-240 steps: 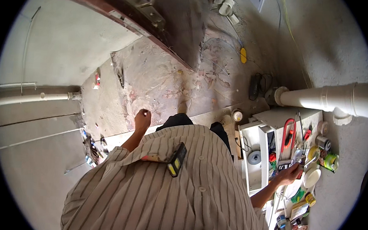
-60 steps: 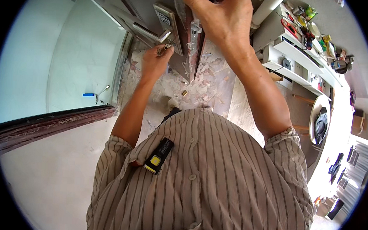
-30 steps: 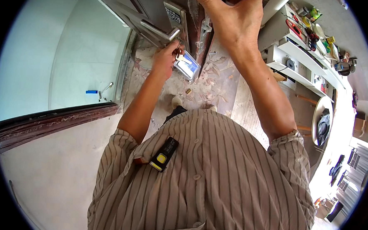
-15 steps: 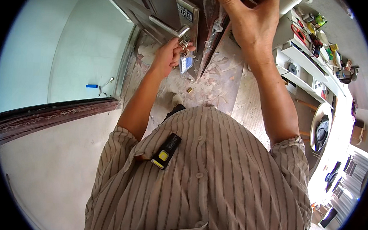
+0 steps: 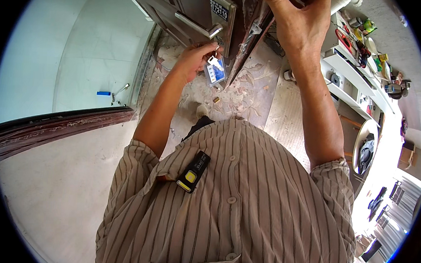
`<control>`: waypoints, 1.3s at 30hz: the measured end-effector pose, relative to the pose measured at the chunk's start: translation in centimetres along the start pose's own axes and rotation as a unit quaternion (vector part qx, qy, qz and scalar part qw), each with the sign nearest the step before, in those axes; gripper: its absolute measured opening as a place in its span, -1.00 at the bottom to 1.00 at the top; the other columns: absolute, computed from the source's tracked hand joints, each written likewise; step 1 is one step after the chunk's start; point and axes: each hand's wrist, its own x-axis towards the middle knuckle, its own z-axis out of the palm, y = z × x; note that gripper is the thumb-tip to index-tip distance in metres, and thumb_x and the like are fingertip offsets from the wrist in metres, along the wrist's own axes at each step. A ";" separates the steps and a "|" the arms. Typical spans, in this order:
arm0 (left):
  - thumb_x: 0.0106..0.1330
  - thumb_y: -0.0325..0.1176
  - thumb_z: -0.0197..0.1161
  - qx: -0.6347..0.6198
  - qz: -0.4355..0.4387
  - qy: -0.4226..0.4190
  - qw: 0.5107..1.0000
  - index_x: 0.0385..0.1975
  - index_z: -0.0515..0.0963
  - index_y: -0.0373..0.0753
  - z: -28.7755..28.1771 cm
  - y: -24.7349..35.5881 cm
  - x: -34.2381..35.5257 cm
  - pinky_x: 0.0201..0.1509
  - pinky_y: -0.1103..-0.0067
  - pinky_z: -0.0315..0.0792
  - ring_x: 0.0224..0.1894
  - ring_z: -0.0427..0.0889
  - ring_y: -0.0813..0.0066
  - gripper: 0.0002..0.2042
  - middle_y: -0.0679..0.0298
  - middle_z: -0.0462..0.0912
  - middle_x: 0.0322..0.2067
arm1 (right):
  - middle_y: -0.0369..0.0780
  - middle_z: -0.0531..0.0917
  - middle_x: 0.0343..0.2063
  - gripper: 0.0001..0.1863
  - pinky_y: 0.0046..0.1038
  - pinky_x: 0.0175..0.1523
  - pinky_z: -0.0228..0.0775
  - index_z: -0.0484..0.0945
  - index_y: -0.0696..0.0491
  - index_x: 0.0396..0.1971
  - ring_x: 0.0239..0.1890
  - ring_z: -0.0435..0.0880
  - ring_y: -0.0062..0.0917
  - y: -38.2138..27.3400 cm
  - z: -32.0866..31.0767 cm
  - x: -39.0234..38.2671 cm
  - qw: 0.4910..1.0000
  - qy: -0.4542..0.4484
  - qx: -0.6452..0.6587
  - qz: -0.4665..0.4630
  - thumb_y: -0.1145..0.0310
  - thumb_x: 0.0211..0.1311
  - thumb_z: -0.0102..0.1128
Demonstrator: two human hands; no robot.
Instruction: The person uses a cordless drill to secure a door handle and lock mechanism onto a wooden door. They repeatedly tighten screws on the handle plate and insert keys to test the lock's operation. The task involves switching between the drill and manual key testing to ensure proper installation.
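My left hand [image 5: 194,63] is closed, thumb and fingers pinching a key [image 5: 216,49] just below the lever handle [image 5: 197,26] on a dark door. Whether the key sits in the lock is not clear. From it hangs a clear and blue key tag [image 5: 215,72], with a silver key in front of the tag. A metal lock plate [image 5: 229,24] carries the handle. My right hand [image 5: 302,24] is up by the top of the door's edge [image 5: 247,50], thumb and fingers spread round it; the fingertips are cut off or hidden.
A small brass piece [image 5: 216,99] lies on the littered floor below the door. At left, a blue block [image 5: 103,93] and a metal tool [image 5: 121,90] rest by a pale panel. White shelving [image 5: 349,81] with tools stands at right. A flashlight [image 5: 193,172] is clipped to my shirt.
My left hand has shifted its hold at the keys, its thumb now reaching toward the lock. The key tag has swung to face me. My right hand keeps its place on the door.
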 end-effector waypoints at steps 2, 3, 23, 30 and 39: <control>0.28 -0.17 0.26 0.018 0.013 0.027 0.999 -0.20 0.63 -0.31 0.0 0.0 -0.2 -0.66 0.73 0.04 -0.72 0.18 0.78 -0.70 0.31 0.67 -0.40 | -0.11 0.58 -0.23 -0.23 -0.40 -0.04 0.44 0.37 0.29 -0.05 -0.18 0.56 -0.44 -0.3 0.0 -0.1 1.000 0.000 -0.014 0.000 0.04 -0.10 0.54; 0.28 -0.17 0.26 0.036 0.007 0.045 0.998 -0.21 0.64 -0.31 -0.2 0.2 -0.7 -0.66 0.73 0.04 -0.72 0.19 0.78 -0.70 0.31 0.67 -0.41 | -0.11 0.58 -0.23 -0.23 -0.40 -0.04 0.44 0.37 0.29 -0.04 -0.17 0.56 -0.44 -0.3 0.0 0.0 1.000 0.000 -0.020 0.000 0.05 -0.09 0.54; 0.40 -0.23 0.05 -0.164 0.063 0.001 0.984 -0.03 0.49 -0.39 1.9 -1.2 -10.4 -0.67 0.77 0.02 -0.77 0.03 0.81 -0.66 0.10 0.60 0.00 | -0.13 0.67 -0.38 -0.78 -0.48 -0.23 0.48 0.60 0.17 -0.26 -0.36 0.67 -0.42 9.5 0.1 -16.7 0.921 -0.366 0.029 0.130 0.40 0.11 0.32; 0.44 -0.26 0.03 -0.255 -0.018 0.052 0.965 -0.10 0.51 -0.27 1.9 -0.5 -11.4 -0.65 0.79 -0.05 -0.74 -0.03 0.81 -0.76 0.26 0.61 -0.08 | -0.21 0.68 -0.36 -0.81 -0.54 -0.23 0.46 0.56 0.20 -0.24 -0.32 0.65 -0.56 10.5 -0.2 -17.3 0.850 -0.391 0.148 0.321 0.39 0.25 0.22; 0.38 -0.34 0.13 -0.241 -0.112 0.020 0.964 -0.25 0.50 -0.25 -2.4 -1.2 -6.6 -0.68 0.75 -0.02 -0.74 0.08 0.80 -0.88 0.33 0.62 -0.32 | -0.15 0.66 -0.33 -0.76 -0.47 -0.16 0.55 0.49 0.21 -0.22 -0.28 0.69 -0.48 10.1 4.2 -16.4 0.799 -0.109 0.282 0.519 0.31 0.35 0.10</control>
